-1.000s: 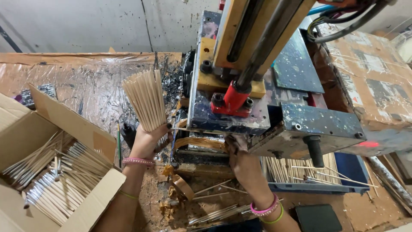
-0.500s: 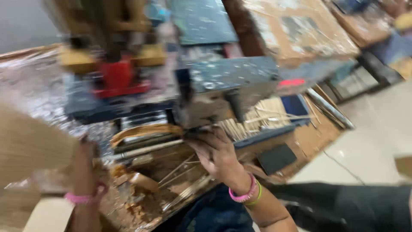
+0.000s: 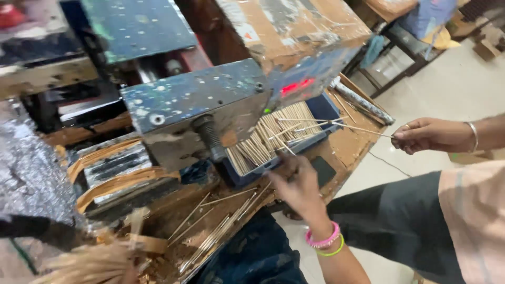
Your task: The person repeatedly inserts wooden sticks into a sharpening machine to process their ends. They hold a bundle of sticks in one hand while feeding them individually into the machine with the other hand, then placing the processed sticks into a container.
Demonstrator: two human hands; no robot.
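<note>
- The right hand (image 3: 297, 184) is reaching, fingers loosely spread, toward thin sticks (image 3: 273, 138) lying in the blue tray (image 3: 327, 108) under the machine (image 3: 200, 105).
- They are looking light, stiff, brittle; gripping mid-length suits.
- The left hand (image 3: 123, 273), blurred, is probably clutching a stick bundle (image 3: 87, 263).

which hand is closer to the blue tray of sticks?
Right. The right hand reaches up to the front edge of the blue tray, about touching it. The left hand is out of clear view at the lower left, behind a blurred stick bundle, far from the tray.
</note>
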